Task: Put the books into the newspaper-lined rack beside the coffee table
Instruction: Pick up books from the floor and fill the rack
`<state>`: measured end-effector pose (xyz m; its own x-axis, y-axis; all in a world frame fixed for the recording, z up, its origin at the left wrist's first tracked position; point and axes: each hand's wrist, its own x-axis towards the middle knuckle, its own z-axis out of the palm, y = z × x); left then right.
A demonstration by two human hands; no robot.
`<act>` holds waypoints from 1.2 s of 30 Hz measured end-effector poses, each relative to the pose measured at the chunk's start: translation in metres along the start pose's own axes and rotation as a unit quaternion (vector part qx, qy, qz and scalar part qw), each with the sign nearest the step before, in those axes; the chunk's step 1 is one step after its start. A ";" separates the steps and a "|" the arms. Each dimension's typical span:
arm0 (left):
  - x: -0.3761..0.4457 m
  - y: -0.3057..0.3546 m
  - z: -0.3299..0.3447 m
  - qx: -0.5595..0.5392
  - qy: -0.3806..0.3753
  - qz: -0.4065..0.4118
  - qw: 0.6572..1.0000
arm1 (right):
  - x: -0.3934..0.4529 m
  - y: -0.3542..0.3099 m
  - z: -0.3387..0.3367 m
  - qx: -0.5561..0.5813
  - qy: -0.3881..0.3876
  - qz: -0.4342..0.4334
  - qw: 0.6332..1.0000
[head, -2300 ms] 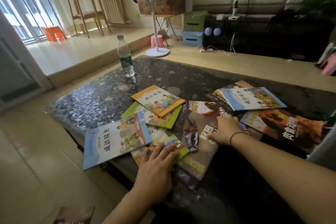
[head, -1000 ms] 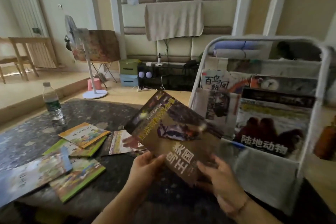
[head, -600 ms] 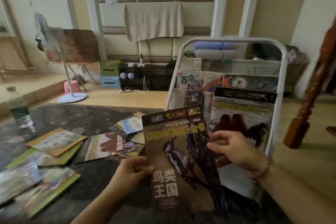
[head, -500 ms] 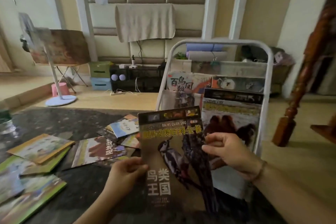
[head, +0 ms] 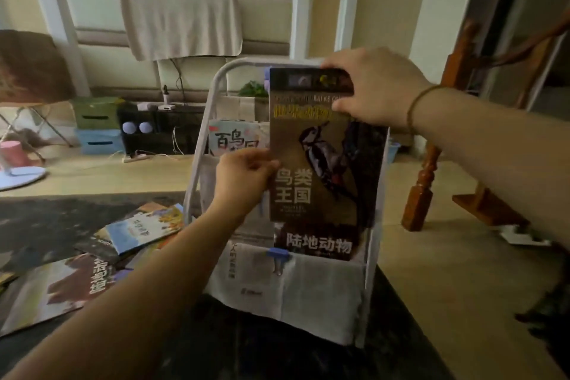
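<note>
I hold a brown bird book (head: 320,160) with a woodpecker on its cover upright against the white, newspaper-lined rack (head: 308,287). My right hand (head: 373,88) grips its top edge. My left hand (head: 243,179) pinches its left edge at mid height. The book covers the rack's right side; below it shows another book with a dark cover and white lettering (head: 319,245) standing in the lower pocket. A pale book (head: 234,140) sits in an upper left pocket. Several more books (head: 145,228) lie on the dark coffee table (head: 46,219) at left.
A blue clip (head: 279,254) pins the newspaper at the lower pocket. A wooden post (head: 422,188) stands right of the rack. Green and blue boxes (head: 95,125), a fan base (head: 18,176) and a dark cabinet line the far wall.
Both hands picked the bird book off the table, turned it upright and raised it up against the rack. My right hand shifted from its side edge to its top.
</note>
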<state>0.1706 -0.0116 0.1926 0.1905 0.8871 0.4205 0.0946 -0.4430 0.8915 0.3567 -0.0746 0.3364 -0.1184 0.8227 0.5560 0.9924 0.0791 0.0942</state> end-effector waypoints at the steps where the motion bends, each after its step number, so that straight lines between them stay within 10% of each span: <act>1: 0.006 -0.002 0.004 0.010 0.017 0.007 1.000 | 0.003 0.004 0.005 0.003 0.013 -0.004 1.000; 23: -0.007 -0.092 0.021 0.281 -0.026 -0.050 0.958 | -0.058 0.022 0.128 0.014 -0.001 -0.015 1.000; 36: -0.032 -0.095 -0.018 0.227 -0.036 0.032 0.973 | -0.067 -0.015 0.144 -0.090 0.117 -0.064 0.987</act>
<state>0.1378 0.0045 0.0971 0.2776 0.8514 0.4450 0.4993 -0.5236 0.6903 0.3551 -0.0497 0.1787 -0.2671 0.6579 0.7042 0.9494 0.0543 0.3093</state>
